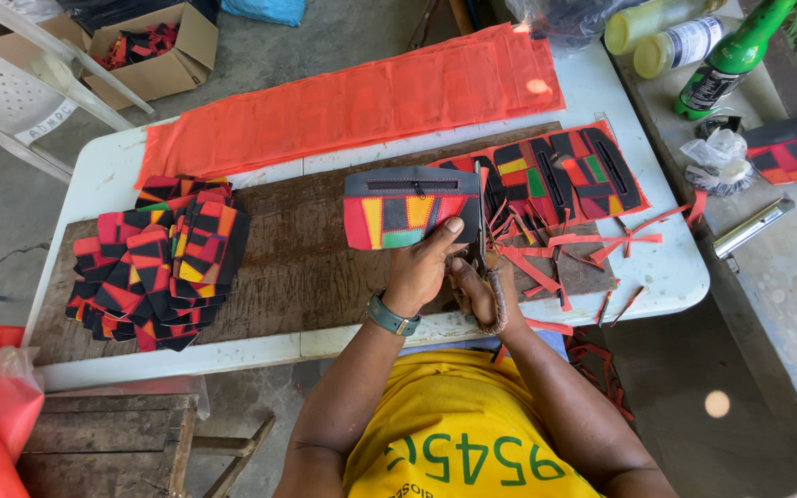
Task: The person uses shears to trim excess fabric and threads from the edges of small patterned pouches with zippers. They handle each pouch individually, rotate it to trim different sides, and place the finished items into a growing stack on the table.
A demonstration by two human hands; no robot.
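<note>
Head view: left hand (422, 263) pinching patchwork pouch (408, 207) above wooden board (297, 267), right hand (481, 290) closed around scissors (480, 221) at its edge (thumb close). Risk, judged: nicked thumb, or cut stitching if cloth shifts.

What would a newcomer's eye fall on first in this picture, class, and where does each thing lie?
First, the patchwork pouch at the centre, held by the left hand while the right hand works scissors along its edge. Then the long orange cloth across the far side of the white table, and the stack of patchwork pieces on the left.
</note>
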